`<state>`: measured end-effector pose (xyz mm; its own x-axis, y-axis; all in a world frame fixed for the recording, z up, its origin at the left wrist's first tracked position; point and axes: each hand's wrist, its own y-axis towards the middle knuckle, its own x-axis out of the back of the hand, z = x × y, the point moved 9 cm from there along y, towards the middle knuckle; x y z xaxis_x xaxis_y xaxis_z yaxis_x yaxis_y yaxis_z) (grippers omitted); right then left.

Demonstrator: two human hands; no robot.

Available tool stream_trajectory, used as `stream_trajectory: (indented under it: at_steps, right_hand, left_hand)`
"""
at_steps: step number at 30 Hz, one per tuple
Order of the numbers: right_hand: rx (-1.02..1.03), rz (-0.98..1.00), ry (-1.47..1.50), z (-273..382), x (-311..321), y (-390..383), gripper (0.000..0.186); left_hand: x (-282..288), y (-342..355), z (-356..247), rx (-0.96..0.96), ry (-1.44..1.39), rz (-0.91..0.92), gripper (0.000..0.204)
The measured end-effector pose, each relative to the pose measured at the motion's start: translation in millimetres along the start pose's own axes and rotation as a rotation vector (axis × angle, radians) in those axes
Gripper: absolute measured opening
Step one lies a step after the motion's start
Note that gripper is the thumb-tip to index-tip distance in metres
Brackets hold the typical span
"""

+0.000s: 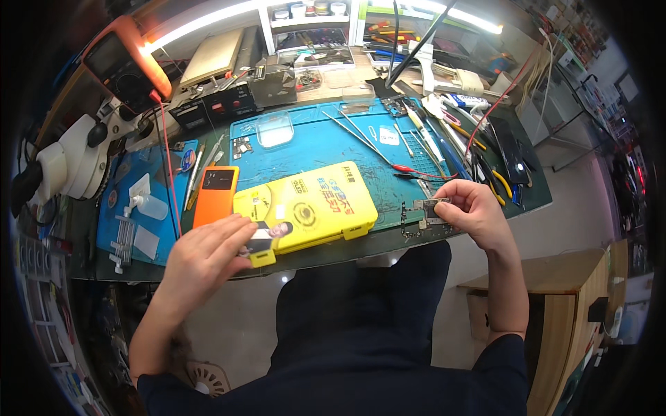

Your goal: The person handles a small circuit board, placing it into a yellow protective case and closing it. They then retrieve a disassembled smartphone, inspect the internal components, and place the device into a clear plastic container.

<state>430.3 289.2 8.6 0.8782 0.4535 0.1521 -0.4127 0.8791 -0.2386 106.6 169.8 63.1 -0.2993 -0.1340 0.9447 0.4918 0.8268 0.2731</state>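
Circuit board [430, 218] sits pinched between the thumb and fingers of the right hand [472, 213], at the near edge of the tabletop [531, 200], to the right of a yellow case [333, 197] and apart from it. The left hand [211, 251] lies on the case's left end, fingers close together, though whether it grips cannot be told; an orange phone [212, 202] lies just beyond it.

Beneath the left hand [208, 253], we lose part of the yellow case [309, 208]. The right hand [479, 215] covers some of the circuit board [431, 222], whose detail is too small for us to tell.
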Motion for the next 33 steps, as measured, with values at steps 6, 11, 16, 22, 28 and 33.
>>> stream_trajectory:
  at_steps: [6, 11, 16, 22, 28, 33]
  right_hand:
    - [0.014, 0.108, -0.133, 16.6, -25.7, 17.1, 0.019]
    - [0.107, 0.303, -0.264, 40.5, -67.3, 48.5, 0.019]
    - [0.132, 0.462, -0.506, 49.4, -92.7, 67.4, 0.019]
    - [0.183, 0.669, -0.819, 62.2, -120.6, 86.3, 0.026]
    - [0.234, 0.599, -1.077, 71.3, -137.5, 96.7, 0.028]
    - [0.185, 0.487, -0.981, 58.5, -130.4, 105.3, 0.027]
  left_hand:
    - [32.0, 15.5, 46.2, 0.126, -0.045, -0.409, 0.029]
    - [27.3, 39.0, 90.7, 0.405, -0.249, -0.538, 0.021]
    - [12.8, 42.8, 116.7, 0.443, -0.319, -0.609, 0.023]
    - [4.4, 42.1, 131.7, 0.497, -0.318, -0.617, 0.023]
    - [1.5, 40.7, 133.4, 0.491, -0.362, -0.665, 0.022]
    - [-1.2, 38.0, 135.8, 0.509, -0.432, -0.67, 0.021]
